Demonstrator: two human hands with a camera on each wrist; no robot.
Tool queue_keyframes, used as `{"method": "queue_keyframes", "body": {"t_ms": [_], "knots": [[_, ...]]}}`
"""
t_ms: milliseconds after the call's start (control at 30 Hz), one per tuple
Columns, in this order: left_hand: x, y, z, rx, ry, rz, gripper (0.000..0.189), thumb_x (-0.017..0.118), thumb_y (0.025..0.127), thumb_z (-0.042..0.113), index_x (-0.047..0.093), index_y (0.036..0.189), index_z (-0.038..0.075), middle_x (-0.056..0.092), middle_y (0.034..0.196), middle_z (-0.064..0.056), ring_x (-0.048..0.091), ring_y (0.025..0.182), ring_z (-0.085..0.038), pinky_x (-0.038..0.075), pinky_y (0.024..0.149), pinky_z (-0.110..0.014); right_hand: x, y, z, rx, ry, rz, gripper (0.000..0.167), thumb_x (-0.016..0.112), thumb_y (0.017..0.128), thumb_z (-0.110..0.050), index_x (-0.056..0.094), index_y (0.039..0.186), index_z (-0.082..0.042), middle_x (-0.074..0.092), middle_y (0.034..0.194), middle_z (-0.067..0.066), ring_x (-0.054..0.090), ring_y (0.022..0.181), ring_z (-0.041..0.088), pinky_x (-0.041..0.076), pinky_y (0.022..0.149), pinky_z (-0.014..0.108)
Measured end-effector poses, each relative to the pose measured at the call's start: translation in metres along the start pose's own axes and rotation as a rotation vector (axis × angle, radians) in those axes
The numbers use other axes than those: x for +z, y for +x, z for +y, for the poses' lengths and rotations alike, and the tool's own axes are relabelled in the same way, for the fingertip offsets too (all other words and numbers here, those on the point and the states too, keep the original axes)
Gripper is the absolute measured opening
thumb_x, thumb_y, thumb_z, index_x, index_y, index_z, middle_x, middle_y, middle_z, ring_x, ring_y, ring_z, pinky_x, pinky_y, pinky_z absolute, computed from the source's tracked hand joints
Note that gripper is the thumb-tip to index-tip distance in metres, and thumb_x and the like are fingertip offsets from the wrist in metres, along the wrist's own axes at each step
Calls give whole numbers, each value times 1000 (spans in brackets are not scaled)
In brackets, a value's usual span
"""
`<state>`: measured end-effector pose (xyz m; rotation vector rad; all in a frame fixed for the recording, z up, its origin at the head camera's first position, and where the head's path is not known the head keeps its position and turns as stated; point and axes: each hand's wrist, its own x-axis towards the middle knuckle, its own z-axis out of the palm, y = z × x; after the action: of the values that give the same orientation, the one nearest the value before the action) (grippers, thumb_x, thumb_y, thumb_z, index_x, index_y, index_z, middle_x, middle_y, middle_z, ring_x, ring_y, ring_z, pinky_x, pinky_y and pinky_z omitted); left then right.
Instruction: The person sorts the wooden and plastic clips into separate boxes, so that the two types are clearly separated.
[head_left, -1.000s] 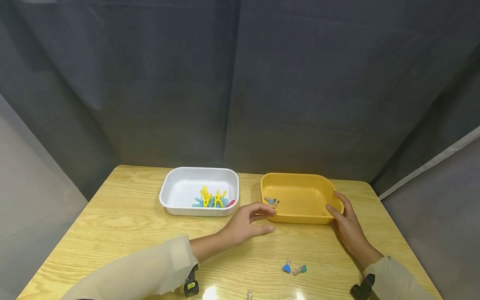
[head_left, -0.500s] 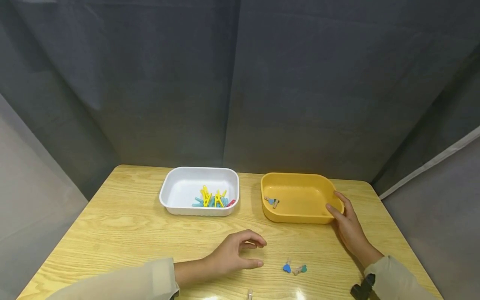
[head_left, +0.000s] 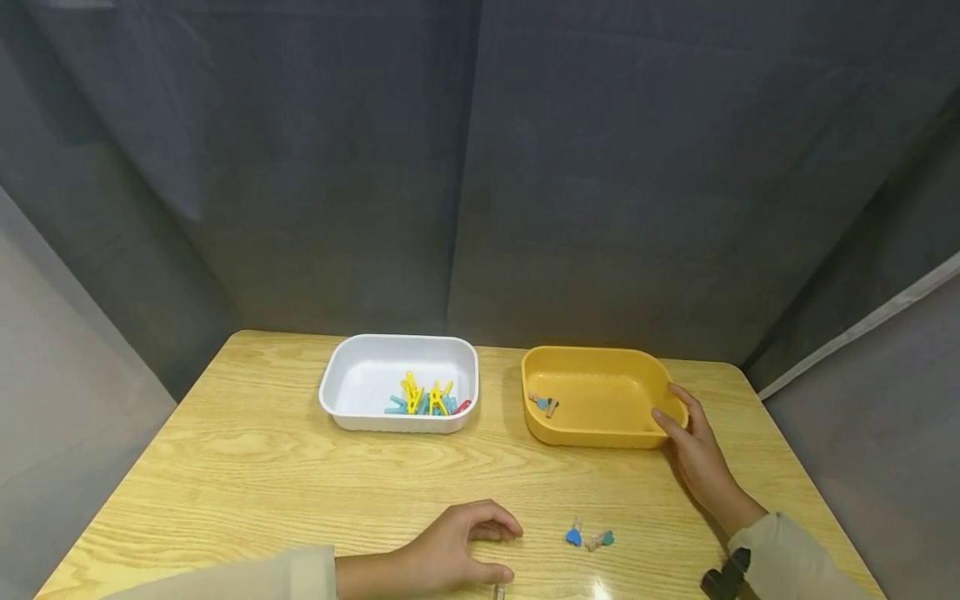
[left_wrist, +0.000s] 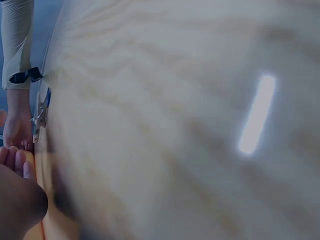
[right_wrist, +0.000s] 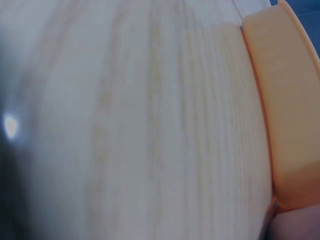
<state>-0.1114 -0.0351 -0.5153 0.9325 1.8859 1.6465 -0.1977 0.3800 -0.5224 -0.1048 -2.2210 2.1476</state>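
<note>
My left hand (head_left: pixel 453 550) hovers low over the front of the table, fingers bent and thumb apart, with nothing held. Just below its thumb tip lies a small wooden clip (head_left: pixel 499 592), partly hidden. Right of that hand are two mini clothespins, one with a blue heart (head_left: pixel 573 537) and one with a green heart (head_left: pixel 607 538). My right hand (head_left: pixel 697 458) grips the right end of the yellow tray (head_left: pixel 600 438), thumb inside the rim and fingers outside. A few small wooden clothespins (head_left: pixel 551 407) lie in the tray's left corner. The right wrist view shows the tray's side wall (right_wrist: pixel 287 100).
A white tray (head_left: pixel 397 423) stands at the back left, holding several yellow, teal and red plastic clothespins (head_left: pixel 427 400). Dark curtains (head_left: pixel 465 167) hang behind the wooden table (head_left: pixel 262 467), and pale cloth (head_left: pixel 67 417) borders its left side.
My left hand has moved from the yellow tray's left front corner toward the table's near edge, beside the wooden clip. The right hand and both trays have stayed in place.
</note>
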Motion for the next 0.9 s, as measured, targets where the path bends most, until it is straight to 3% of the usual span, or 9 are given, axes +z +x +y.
{"method": "queue_keyframes", "body": {"t_ms": [167, 433, 667, 900], "knots": [[2, -7, -2, -13, -20, -48, 43, 80, 91, 15, 62, 129, 7, 65, 129, -7, 62, 120, -12, 46, 106, -20, 0, 0, -1, 2, -6, -1, 73, 56, 108, -24, 11, 166, -21, -3, 171, 16, 21, 150, 25, 44, 98, 8], [4, -8, -11, 50, -23, -127, 45, 81, 88, 4, 61, 128, -2, 65, 126, -16, 62, 118, -7, 49, 105, -22, 0, -1, -1, 0, -10, -6, 73, 57, 108, -26, 12, 165, -21, -2, 171, 14, 18, 152, 27, 43, 99, 7], [3, -7, -18, 164, 163, -222, 47, 82, 87, 3, 58, 127, -1, 65, 125, -15, 62, 119, -6, 50, 102, -21, 0, -1, 0, -7, -4, -3, 74, 57, 108, -27, 12, 165, -19, -2, 170, 16, 18, 151, 31, 44, 98, 7], [6, -8, -16, 241, 346, -214, 41, 81, 90, 10, 59, 123, 1, 66, 119, -11, 63, 114, -3, 52, 98, -17, 0, -1, 0, 8, -6, 7, 73, 56, 108, -24, 12, 165, -21, -2, 171, 15, 21, 149, 26, 44, 98, 8]]}}
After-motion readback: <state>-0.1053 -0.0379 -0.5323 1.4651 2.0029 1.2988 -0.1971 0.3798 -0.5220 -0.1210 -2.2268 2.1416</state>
